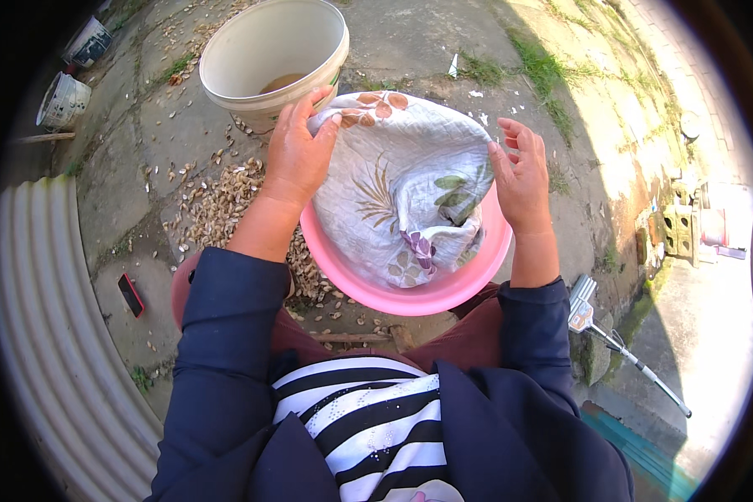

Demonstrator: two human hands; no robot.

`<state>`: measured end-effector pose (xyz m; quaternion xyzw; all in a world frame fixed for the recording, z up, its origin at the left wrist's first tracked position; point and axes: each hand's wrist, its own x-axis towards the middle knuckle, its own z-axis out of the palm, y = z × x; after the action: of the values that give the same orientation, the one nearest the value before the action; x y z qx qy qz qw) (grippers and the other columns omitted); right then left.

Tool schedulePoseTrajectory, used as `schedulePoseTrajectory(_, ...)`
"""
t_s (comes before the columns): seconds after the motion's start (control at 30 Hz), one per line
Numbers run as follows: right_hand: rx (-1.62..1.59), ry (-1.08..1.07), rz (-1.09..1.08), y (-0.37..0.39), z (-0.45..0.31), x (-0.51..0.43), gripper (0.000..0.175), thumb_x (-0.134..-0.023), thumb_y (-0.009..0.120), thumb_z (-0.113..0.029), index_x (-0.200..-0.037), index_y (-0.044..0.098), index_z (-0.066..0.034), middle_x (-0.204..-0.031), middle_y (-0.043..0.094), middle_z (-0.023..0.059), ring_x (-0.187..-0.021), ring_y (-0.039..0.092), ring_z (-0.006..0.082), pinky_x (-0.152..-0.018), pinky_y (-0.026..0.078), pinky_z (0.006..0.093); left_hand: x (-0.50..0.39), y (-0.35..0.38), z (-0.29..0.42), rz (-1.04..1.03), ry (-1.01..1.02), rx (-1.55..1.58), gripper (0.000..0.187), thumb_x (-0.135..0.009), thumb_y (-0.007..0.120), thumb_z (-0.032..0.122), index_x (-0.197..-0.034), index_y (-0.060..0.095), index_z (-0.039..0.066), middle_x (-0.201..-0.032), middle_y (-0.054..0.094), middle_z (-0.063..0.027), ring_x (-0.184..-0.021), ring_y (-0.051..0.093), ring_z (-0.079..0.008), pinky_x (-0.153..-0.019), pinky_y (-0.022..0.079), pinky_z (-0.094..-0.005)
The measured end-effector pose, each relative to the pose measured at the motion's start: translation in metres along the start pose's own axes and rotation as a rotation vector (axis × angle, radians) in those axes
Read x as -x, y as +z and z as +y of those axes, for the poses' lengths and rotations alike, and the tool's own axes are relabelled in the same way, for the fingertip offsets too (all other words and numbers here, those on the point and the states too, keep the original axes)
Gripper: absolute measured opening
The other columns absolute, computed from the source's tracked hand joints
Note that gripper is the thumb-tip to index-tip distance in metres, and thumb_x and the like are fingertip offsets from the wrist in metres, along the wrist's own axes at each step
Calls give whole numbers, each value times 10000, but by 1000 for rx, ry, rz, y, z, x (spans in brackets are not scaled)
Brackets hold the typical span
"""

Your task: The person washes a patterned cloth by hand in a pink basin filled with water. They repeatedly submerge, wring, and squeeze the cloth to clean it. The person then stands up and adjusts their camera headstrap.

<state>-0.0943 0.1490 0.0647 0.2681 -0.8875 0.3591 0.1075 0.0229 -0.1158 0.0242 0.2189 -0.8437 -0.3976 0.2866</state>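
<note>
A damp-looking white cloth (357, 169) printed with brown, green and purple leaves lies bunched in a pink plastic basin (401, 304) between my knees. With thumb and fingers, my left hand (304, 150) grips the cloth's upper left edge, raised above the basin rim. Across from it, my right hand (522, 172) has the upper right edge at its thumb, the other fingers loosely curled. The cloth stretches between both hands, and its lower part sags into folds inside the basin. What lies under the cloth is hidden.
A large white bucket (238, 75) with some brownish contents stands beyond my left hand. Shells (226, 201) are heaped on the concrete at left. A phone (130, 295) lies near corrugated sheeting (56, 282). On the right is a mop with a long handle (640, 364).
</note>
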Motion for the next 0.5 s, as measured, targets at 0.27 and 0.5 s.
schedulePoseTrajectory(0.27, 394, 40, -921, -19, 20, 51, 530, -662, 789, -240, -1088, 598, 12, -1115, 617, 221, -1069, 596, 377, -895, 497, 454, 25, 14, 7, -443, 149, 177, 315, -853, 685, 223, -1122, 663, 62, -1068, 611, -173, -1021, 588, -345, -948, 455, -416)
schedulePoseTrajectory(0.5, -281, 274, -544, 5, 10, 40, 143, -910, 625, -111, -1000, 607, -1, -818, 635, 54, -743, 612, 176, -686, 502, 313, 62, 25, 46, -784, 100, 102, 524, -841, 708, 401, -1173, 612, 8, -1086, 602, -174, -1010, 590, -293, -906, 469, -384)
